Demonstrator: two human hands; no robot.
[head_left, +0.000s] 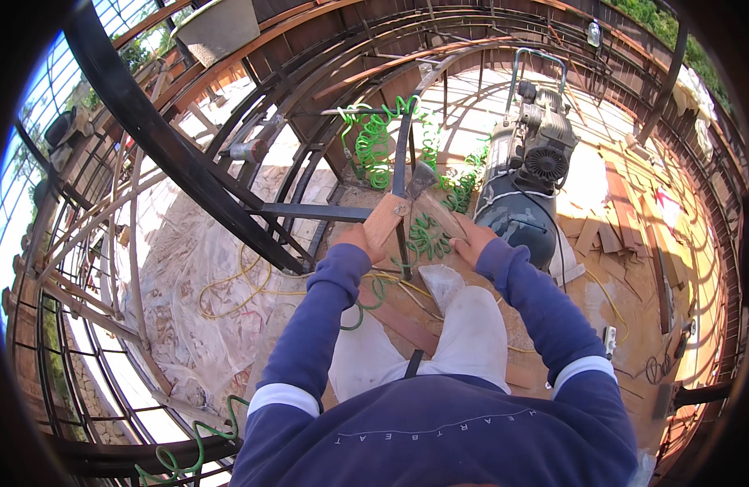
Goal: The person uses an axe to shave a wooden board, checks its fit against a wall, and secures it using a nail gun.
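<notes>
My left hand is closed around the lower end of a short wooden block, which slants up and to the right. A dark mark shows on the block's upper end. My right hand grips the wooden handle of a hatchet. Its grey metal head is just above and right of the block's top; whether they touch I cannot tell. Both are close to a dark metal bar frame, where a crosspiece meets an upright. My legs in pale trousers are below my hands.
A dark air compressor stands at the right, near my right arm. Green coiled hose hangs beyond the bars and trails between my hands. Wood offcuts litter the right floor. Plastic sheeting and a yellow cable lie left.
</notes>
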